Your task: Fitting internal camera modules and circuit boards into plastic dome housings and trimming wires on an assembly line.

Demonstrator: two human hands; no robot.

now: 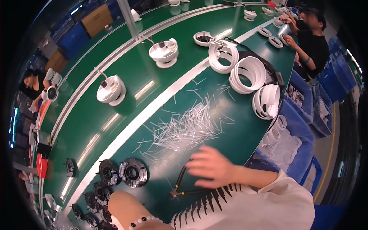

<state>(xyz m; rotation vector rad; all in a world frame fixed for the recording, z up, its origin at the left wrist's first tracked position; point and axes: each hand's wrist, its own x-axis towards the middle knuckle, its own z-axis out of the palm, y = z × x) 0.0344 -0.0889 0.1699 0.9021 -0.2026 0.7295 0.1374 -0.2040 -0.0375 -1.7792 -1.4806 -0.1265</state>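
White shirt foremost; right hand, fingers loosely extended, nothing visibly gripped, is just right of pliers pointing near-left.

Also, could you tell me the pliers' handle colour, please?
The pliers' handles are black with yellow parts, shown in the head view.

Along your table's right edge, near the far metal rail, you have three groups of white rings. Past that rail, two white housings stand on the green surface, well apart. Outside the table's right edge, a blue bin contains more white parts. Farther along that edge you have a person in a black top. Beyond the green surface's far edge sits a cardboard box.
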